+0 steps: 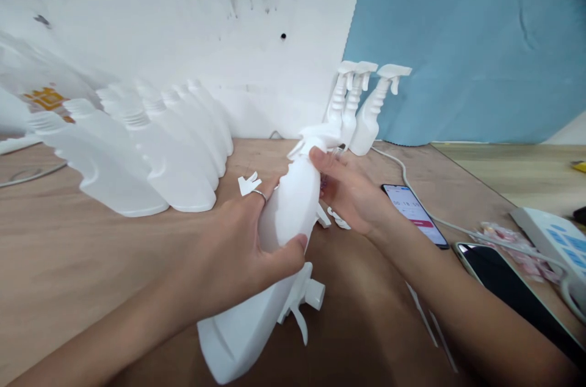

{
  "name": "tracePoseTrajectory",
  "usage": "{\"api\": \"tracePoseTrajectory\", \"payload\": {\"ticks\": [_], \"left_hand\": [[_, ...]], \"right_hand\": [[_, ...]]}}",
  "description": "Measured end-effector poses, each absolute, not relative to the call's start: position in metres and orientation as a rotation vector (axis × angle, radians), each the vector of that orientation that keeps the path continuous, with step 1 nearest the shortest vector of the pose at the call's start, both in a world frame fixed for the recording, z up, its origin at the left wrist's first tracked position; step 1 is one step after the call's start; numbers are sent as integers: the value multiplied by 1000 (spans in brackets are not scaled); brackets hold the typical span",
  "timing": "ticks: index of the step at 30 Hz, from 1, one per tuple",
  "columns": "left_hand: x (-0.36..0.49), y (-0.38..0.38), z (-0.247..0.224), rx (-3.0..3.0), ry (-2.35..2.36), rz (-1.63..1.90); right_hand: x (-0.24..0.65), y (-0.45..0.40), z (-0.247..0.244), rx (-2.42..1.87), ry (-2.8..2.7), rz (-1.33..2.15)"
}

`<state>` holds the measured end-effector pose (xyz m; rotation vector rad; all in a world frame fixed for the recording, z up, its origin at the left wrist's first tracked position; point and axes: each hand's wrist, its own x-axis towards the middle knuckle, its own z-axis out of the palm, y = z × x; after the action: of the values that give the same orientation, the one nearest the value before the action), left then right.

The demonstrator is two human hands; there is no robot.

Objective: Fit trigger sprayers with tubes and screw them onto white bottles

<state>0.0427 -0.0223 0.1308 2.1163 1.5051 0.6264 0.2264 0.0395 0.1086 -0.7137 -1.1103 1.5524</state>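
A white spray bottle [288, 204] is held tilted above the table, its base toward me. My left hand [247, 246] wraps round the bottle's body, thumb across the near side. At the neck, my right hand [345, 182] grips the white trigger sprayer head [315, 133], which sits on the bottle's mouth; whether it is fully tightened I cannot tell. Below the bottle lies another trigger sprayer [302, 298], partly hidden by it. Small white plastic pieces [248, 183] lie on the table beside my left hand, and more white parts [337, 218] lie under my right.
Several open white bottles [151, 161] stand in rows at the left. Three bottles with sprayers [366, 109] stand against the back wall. At the right are a lit phone [414, 216], a dark phone [508, 283], a cable [439, 222], pink packets [517, 246] and a white-blue device [556, 240].
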Motion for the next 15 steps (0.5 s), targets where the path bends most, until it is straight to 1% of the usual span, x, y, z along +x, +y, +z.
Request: {"api": "tracePoseTrajectory", "payload": {"ticks": [6, 11, 15], "left_hand": [[42, -19, 130, 2151, 1486, 547], [40, -18, 129, 2257, 1431, 599], [30, -14, 128, 2091, 1349, 552]], "right_hand": [[225, 37, 109, -650, -1016, 1615], [228, 42, 104, -713, -997, 1605], [235, 47, 106, -553, -961, 1754]]}}
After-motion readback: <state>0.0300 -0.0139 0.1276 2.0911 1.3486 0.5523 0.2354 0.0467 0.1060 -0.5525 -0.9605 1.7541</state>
